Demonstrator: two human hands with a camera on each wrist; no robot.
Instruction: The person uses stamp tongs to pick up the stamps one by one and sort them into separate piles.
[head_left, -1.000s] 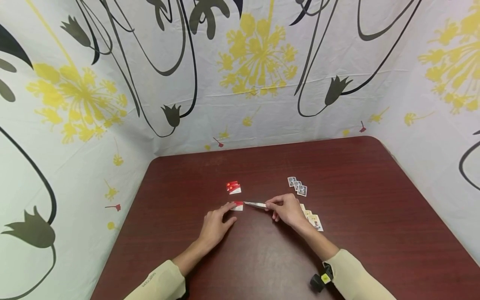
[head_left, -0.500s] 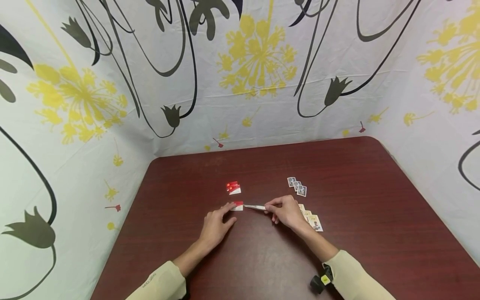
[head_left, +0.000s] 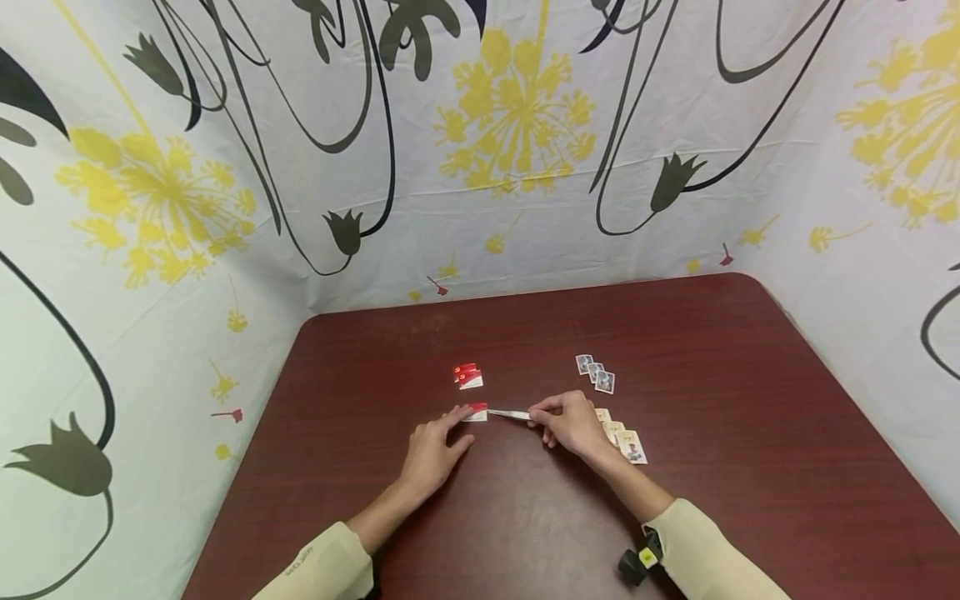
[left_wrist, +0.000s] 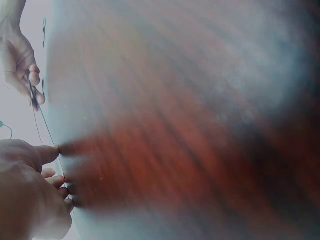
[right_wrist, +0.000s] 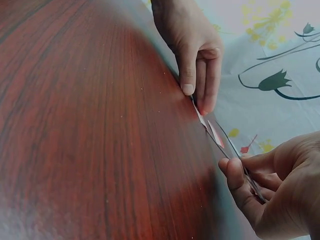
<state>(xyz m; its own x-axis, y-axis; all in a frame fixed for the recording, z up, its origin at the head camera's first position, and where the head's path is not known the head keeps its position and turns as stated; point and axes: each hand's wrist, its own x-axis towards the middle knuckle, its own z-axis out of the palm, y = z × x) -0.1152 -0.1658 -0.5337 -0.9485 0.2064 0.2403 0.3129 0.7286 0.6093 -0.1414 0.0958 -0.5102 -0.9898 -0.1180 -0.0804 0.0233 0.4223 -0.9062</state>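
The left hand (head_left: pixel 431 454) lies on the table with its fingers extended, fingertips resting on a small red-and-white stamp-like paper (head_left: pixel 478 414). The left part of that paper is hidden beneath the fingertips. Between thumb and fingers, the right hand (head_left: pixel 573 421) pinches a pair of slim tweezers (head_left: pixel 508 413). Their points face left, right at the paper's right edge. The right wrist view also shows the two long tweezer (right_wrist: pixel 224 151) arms reaching toward the left hand (right_wrist: pixel 192 47). Several cream paper pieces (head_left: pixel 630 447) overlap in a row beside the right hand, which partly covers them.
Beyond the left hand is an overlapping group of red-and-white papers (head_left: pixel 469 379). Three grey, white-bordered papers (head_left: pixel 595 372) lie farther back on the right. The dark red table (head_left: pixel 360 358) meets a patterned cloth (head_left: pixel 420 192) at its back and sides.
The right hand and the tweezers have shifted slightly nearer the person, their points lower along the paper's edge. The left hand and the papers stay in place.
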